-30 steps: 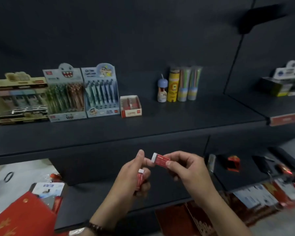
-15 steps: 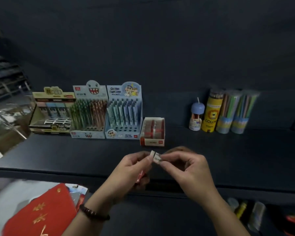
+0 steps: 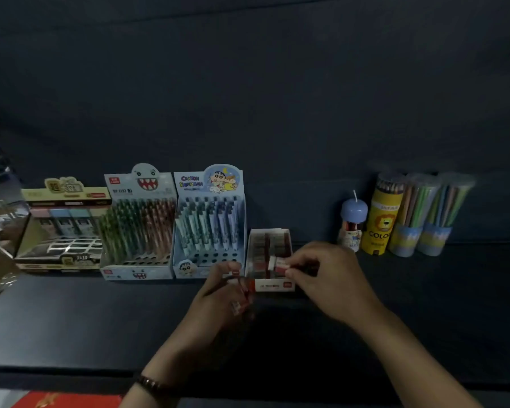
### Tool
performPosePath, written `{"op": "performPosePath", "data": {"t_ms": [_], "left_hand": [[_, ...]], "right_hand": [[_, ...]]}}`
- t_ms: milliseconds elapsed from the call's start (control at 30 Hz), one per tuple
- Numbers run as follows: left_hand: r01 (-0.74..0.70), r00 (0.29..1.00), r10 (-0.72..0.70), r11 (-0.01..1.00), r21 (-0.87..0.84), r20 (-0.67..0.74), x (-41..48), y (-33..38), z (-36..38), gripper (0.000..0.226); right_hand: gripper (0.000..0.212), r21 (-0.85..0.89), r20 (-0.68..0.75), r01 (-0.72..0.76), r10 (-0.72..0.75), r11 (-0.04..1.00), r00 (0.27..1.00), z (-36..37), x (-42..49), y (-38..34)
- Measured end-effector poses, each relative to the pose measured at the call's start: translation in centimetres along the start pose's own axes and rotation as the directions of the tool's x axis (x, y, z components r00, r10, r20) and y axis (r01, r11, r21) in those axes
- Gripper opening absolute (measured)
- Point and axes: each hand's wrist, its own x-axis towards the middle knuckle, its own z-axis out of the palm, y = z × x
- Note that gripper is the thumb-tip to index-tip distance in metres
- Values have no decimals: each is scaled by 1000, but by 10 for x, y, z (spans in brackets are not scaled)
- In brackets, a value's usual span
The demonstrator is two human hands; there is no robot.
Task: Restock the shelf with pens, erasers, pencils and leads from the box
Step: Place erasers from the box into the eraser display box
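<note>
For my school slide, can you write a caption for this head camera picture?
Right hand lowers a red-and-white eraser over the small red eraser box on the dark shelf; left hand holds more.

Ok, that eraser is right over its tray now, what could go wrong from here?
The right hand pinches the eraser only by its end above the eraser tray, which looks nearly full; it might sit proud or slip out.

The left hand holds more erasers loosely and could drop one onto the shelf.

The pen display box stands right beside the tray, so a nudge could shift it.
</note>
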Motion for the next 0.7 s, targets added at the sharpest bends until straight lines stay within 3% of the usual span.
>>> {"op": "performPosePath", "data": {"t_ms": [133,267,400,700], "left_hand": [[-54,998,53,995,81,22,10,4,-18,35],[-45,998,45,999,-22,-32,21,8,-31,42],[-120,990,127,987,110,-58,28,14,-32,31],[-59,994,52,996,-64,-98,54,4,-46,28]], "right_hand": [[11,-190,101,-73,94,979,990,7,35,11],[12,-318,158,-97,154,943,975,21,53,19],[10,-363,194,-140,221,921,956,34,58,25],[12,-501,183,-89,206,861,961,45,60,25]]}}
